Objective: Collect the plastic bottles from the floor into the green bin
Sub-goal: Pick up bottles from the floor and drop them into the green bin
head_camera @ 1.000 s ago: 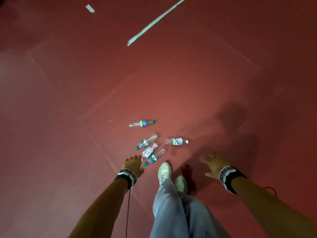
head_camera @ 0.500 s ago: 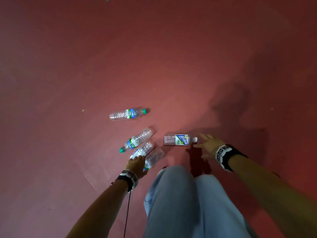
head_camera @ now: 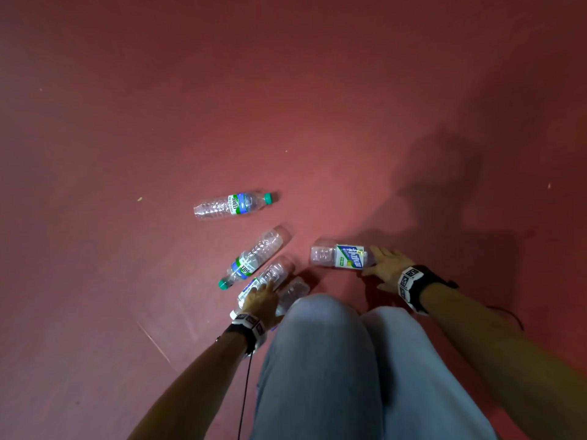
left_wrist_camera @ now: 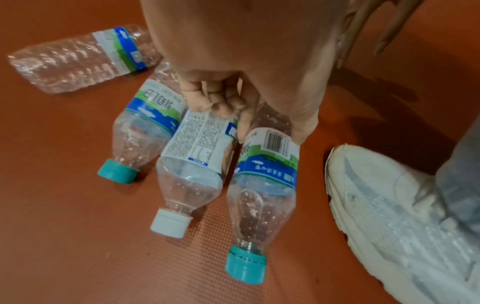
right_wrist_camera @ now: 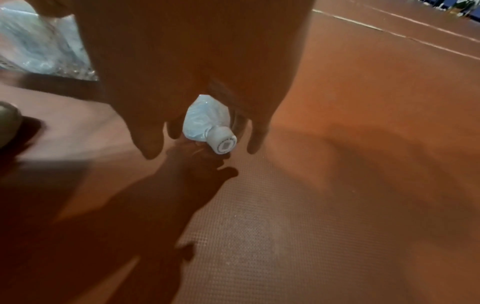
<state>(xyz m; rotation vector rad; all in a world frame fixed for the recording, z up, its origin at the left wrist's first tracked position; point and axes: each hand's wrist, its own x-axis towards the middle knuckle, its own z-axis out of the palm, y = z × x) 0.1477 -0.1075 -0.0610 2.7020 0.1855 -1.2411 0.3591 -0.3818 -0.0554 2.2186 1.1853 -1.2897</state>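
Observation:
Five clear plastic bottles lie on the red floor. The farthest bottle and a second one have green caps and lie untouched. My left hand is down on the two nearest: its curled fingers rest on the white-capped bottle, while one finger and the thumb flank the barcode-label bottle. To the right lies a bottle with a green-and-white label. My right hand grips its neck, fingers either side of the white cap. The green bin is not in view.
I am crouched, with my knees in light jeans close behind the bottles and a white shoe just right of the barcode-label bottle. Open red floor stretches ahead and to both sides. A pale line crosses the floor farther off.
I have crouched lower and nearer to the bottles. My left hand has come down onto the two nearest bottles. My right hand has reached left and closed on the labelled bottle's neck.

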